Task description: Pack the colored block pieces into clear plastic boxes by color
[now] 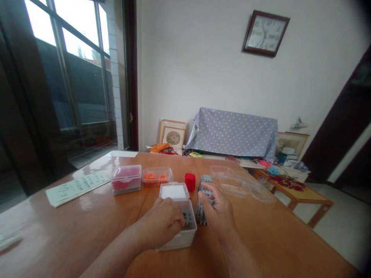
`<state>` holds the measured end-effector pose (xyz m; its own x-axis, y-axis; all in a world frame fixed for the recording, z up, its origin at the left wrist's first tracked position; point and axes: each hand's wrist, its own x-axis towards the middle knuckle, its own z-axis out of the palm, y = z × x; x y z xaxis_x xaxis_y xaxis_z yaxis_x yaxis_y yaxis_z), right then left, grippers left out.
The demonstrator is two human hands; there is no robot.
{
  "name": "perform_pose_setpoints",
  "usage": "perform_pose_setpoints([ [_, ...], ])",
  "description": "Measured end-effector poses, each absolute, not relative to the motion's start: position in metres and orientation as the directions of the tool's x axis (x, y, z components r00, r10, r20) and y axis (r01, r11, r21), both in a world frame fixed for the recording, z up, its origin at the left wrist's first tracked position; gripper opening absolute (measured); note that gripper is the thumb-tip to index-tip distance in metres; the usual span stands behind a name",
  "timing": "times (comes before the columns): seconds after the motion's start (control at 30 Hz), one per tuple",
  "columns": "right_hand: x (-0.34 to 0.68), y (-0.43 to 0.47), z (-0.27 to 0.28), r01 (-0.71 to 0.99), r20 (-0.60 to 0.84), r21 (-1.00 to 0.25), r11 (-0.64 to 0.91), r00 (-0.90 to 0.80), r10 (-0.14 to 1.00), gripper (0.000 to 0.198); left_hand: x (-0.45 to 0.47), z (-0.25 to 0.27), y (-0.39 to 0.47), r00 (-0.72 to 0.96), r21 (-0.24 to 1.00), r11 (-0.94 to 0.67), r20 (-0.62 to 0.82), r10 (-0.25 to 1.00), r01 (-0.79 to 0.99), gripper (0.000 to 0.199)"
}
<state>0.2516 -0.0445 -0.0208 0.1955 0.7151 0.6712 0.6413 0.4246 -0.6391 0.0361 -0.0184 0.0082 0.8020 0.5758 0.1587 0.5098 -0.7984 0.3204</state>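
My left hand [168,217] reaches over a translucent white plastic box [188,238] with its fingers curled at the inside. Grey notched interlocking pieces [188,218] lie in the box beside my fingertips; whether my fingers pinch one is hidden. The box's lid [174,191] is tipped back at the far side. To the right of the box, my right hand [218,208] is wrapped around the near right side of a tall stack of grey interlocking blocks [202,214] that stands on the table.
A red block cube [190,182] stands behind the grey stack. Farther left are a tub of orange pieces [156,177], a lidded box of pink pieces [126,180] and printed sheets [77,188]. Clear plastic containers [240,185] sit at the right on the wooden table [278,235].
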Motion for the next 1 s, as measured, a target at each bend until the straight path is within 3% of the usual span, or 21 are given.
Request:
perform_pose_setpoints([
  [0.33,0.249,-0.047,-0.017,0.622,0.652,-0.667,0.410,0.220,0.725,0.032,0.040,0.002,-0.016,0.785,0.259,-0.790,0.151,0.601,0.555,0.032],
  [0.6,0.249,-0.051,-0.015,0.623,0.603,-0.697,0.355,0.242,0.760,0.035,0.033,0.007,-0.011,0.738,0.505,-0.719,0.214,0.639,0.476,0.025],
  [0.77,0.256,-0.051,-0.015,0.571,0.542,-0.765,0.296,0.324,0.775,0.038,0.022,0.001,0.008,0.538,0.687,-0.569,0.298,0.788,0.452,0.025],
  [1.0,0.300,-0.037,-0.026,0.454,0.429,-0.866,0.208,0.463,0.776,0.045,0.011,-0.014,0.033,0.302,0.757,-0.479,0.376,0.876,0.445,0.033],
])
